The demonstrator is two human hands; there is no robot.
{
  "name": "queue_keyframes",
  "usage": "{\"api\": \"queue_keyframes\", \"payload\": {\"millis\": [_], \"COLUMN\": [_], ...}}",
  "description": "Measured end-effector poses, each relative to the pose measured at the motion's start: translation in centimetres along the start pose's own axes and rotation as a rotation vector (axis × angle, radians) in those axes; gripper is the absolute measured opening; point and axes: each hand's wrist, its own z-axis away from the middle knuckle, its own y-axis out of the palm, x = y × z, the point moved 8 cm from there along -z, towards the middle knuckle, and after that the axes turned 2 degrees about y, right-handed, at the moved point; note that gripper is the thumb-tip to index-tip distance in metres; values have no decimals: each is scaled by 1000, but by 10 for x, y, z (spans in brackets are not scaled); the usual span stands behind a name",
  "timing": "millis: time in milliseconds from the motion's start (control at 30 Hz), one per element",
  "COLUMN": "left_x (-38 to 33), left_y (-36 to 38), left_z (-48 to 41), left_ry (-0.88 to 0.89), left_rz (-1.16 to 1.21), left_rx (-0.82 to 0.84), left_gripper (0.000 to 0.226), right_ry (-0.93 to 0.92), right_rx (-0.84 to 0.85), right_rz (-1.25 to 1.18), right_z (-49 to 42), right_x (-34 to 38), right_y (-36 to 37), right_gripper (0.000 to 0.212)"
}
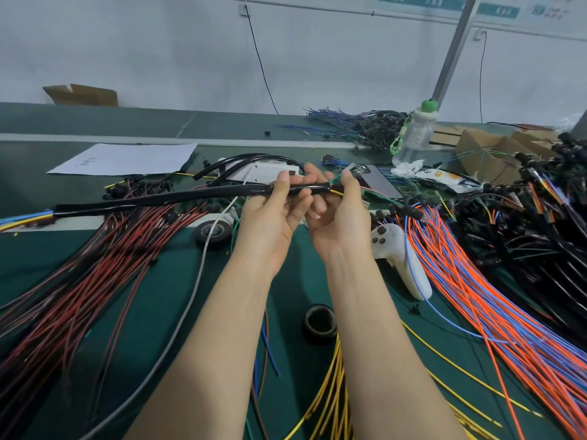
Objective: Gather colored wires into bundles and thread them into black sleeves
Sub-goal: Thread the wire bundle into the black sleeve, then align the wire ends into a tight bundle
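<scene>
L hand (279, 214) grips black sleeve (158, 198), R hand (341, 217) pinches wire ends (336, 192) exiting right; bundle looks thru, loose wires (476, 281) still to do.

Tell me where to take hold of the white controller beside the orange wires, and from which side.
Take the white controller by its long handle, below the button head, coming from above on its left side. The handle lies flat on the green mat and looks narrow enough for a grip; orange wires crowd its right side and a blue wire crosses it.
</scene>
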Motion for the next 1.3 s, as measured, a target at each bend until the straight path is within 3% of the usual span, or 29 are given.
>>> {"api": "queue_keyframes", "payload": {"millis": [100,200,267,367,400,433,500,533,600,667,800,867,933,1033,1133,1233,1300], "left_x": [2,-8,-39,-92,-90,-80,-55,-51,-61,-75,-63,-40,-4,69,154,218,241], "left_y": [-6,-15,-9,24,32,38,52,65,90,117,182,216,243,267,262,241,231], "left_z": [5,15,15,19,17,15,16,15,-1,-21,-36,-32,-27,-21,0,35,49], "left_ry": [-139,-311,-131,356,352,240,-68,-135,-64,66,104,74,-2,-153,-328,-515,-547], "left_rz": [-104,-857,-1231,-1568,-1701,-1764,-1558,-1398,-1259,-1131,-526,-330,-202,-316,-614,-801,-927], "left_rx": [-13,118,185,204,272,383,584,615,538,382,205,167,182,254,344,436,490], "left_gripper": [30,40,38,26,30,36,37,34,28,28,32,33,32,28,30,39,45], "right_ry": [-6,-54,-76,-51,-30,-11,1,-19,-99,-179,-359,-533,-669,-588,-285,79,187], "right_rx": [-16,-53,-74,-20,9,39,97,120,120,57,115,0,-230,-559,-822,-916,-967], "right_rz": [1,-85,-174,-275,-302,-329,-360,-343,-170,170,810,1183,1522,1748,1759,1724,1710], "right_z": [-1,-3,-5,-4,-2,-1,2,4,7,15,43,57,70,82,89,95,97], "right_x": [5,22,36,47,48,49,56,62,81,101,142,176,214,255,267,245,232], "right_y": [-3,-14,-23,-23,-20,-16,-4,3,15,25,45,38,19,-39,-117,-190,-220], "right_gripper": [21,26,24,19,23,28,36,40,40,36,20,20,23,28,36,44,44]}}
